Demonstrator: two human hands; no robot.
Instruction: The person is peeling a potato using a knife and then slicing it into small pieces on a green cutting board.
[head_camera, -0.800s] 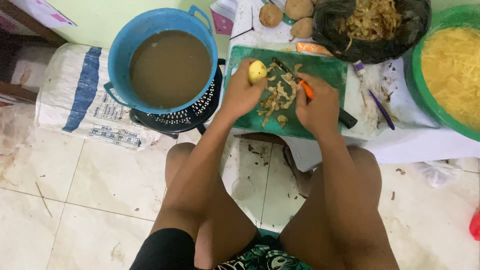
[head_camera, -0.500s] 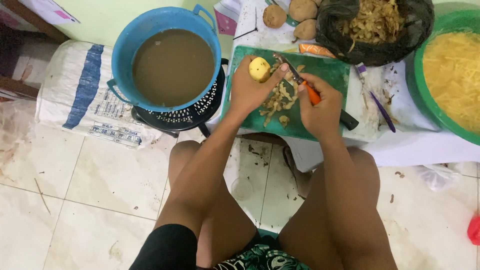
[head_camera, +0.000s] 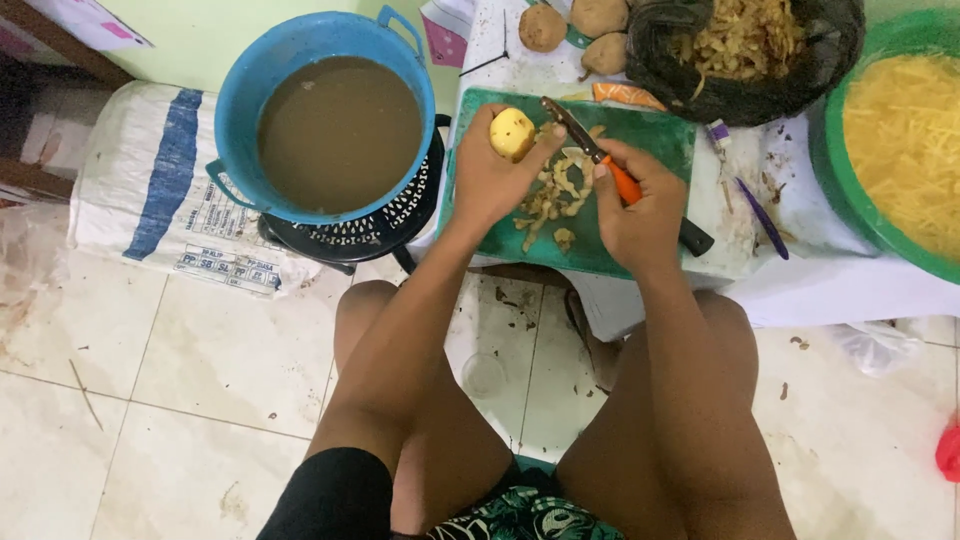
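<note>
Potato, smooth, pale yellow and peeled, sits pinched in the left hand over the green cutting board; curly brown peelings beneath; right hand wraps tight round an orange-handled peeler

White woven sack with a blue stripe and a printed label panel, lying flat on the floor left of the counter. Black plastic bag open at the counter's far edge. Small orange packet just beside it.
</note>
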